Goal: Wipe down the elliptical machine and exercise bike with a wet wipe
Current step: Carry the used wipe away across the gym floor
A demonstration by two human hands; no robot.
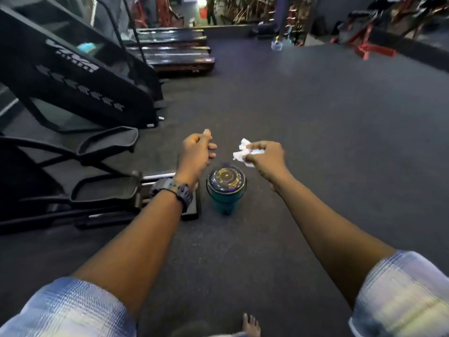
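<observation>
From the head camera, both bare arms reach forward over a dark rubber floor. The right hand sits just right of the frame's centre, its fingers curled into a grip that pinches a crumpled white wet wipe. The wipe bulges out of the grip toward nine o'clock, its loose folds showing past the thumb and fingertips while the rest is hidden inside the fist.

The left hand hangs level with it at the wipe's nine o'clock, near it but not touching. Its fingers are loosely curled with the thumb raised, and nothing can be seen between them. A dark wristwatch circles the left wrist.

At six o'clock from the wipe, below the gap between the two hands, a small teal bin with a shiny dark domed lid stands upright on the floor. It is apart from both hands.

The elliptical machine fills the nine o'clock side of the frame, its black pedals and rail lying beside the left forearm; the wipe is well apart from it. A larger black machine with white lettering stands at ten o'clock. Treadmills line up toward twelve o'clock, and red-framed equipment stands at two o'clock. Checked sleeves and a bare foot show along the bottom edge.
</observation>
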